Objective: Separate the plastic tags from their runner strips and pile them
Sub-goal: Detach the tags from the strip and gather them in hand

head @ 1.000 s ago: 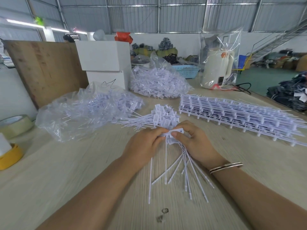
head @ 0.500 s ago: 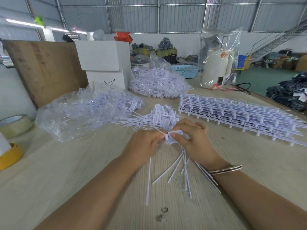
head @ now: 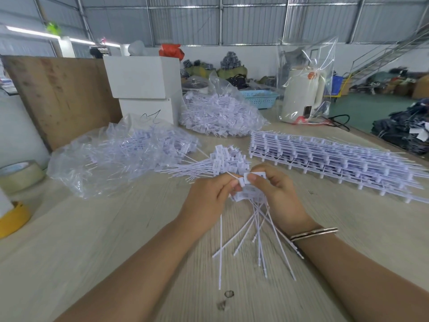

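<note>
**Both hands pinch a bundle of white tags at the centre of the table**

At the centre of the frame the left hand and the right hand meet over a wooden table. Their fingers are curled around a small bundle of white plastic tags: the right thumb and forefinger pinch one tag head at the top of the bundle, and the left fingertips pinch the tag just beside it. The thin tails of the bundle fan down toward the bottom of the frame, their ends lying on the table between the two forearms. A metal bangle sits on the right wrist.

Just above the hands lies a loose pile of separated tags, heads to the right and tails pointing left. To the right of centre, a stack of runner strips with tags attached stretches toward the right edge. At left of centre a clear plastic bag of tags lies flat, and a second bag of tags is heaped above the centre.

In the upper middle stand two stacked white boxes, with a wooden board leaning at upper left. A white kettle wrapped in clear plastic stands at upper right. Rolls of tape rest at the left edge.
</note>
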A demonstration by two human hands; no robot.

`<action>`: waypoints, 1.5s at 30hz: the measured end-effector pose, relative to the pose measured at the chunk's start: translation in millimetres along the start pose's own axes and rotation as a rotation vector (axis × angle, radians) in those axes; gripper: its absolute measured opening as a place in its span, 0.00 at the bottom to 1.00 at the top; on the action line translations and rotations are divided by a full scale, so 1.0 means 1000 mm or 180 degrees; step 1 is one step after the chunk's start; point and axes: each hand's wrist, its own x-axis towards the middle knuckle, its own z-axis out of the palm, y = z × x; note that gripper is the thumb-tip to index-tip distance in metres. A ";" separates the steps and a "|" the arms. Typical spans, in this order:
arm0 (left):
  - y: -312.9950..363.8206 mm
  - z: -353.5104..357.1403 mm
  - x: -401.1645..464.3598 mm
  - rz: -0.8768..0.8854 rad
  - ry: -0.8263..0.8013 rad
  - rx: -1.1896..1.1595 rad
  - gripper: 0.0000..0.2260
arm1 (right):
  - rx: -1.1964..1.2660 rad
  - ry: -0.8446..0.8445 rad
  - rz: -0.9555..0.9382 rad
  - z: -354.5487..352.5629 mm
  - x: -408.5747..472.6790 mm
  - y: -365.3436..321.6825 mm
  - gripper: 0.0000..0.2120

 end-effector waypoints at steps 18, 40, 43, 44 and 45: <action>-0.012 -0.004 -0.002 -0.0109 -0.0128 0.0296 0.19 | -0.2740 0.0107 -0.0080 0.003 0.003 0.011 0.09; -0.010 -0.009 -0.003 -0.0125 -0.0158 0.0158 0.08 | -0.1839 -0.0486 -0.0241 -0.002 0.003 0.007 0.07; -0.011 -0.009 -0.003 -0.0200 -0.0117 0.0030 0.07 | -0.2128 -0.0374 -0.0240 -0.001 0.003 0.005 0.12; -0.012 -0.009 -0.003 -0.0213 -0.0093 0.0009 0.07 | -0.2147 -0.0381 -0.0221 -0.002 0.003 0.004 0.12; -0.012 -0.009 -0.003 -0.0216 -0.0072 -0.0018 0.07 | -0.2136 -0.0408 -0.0215 -0.002 0.002 0.004 0.11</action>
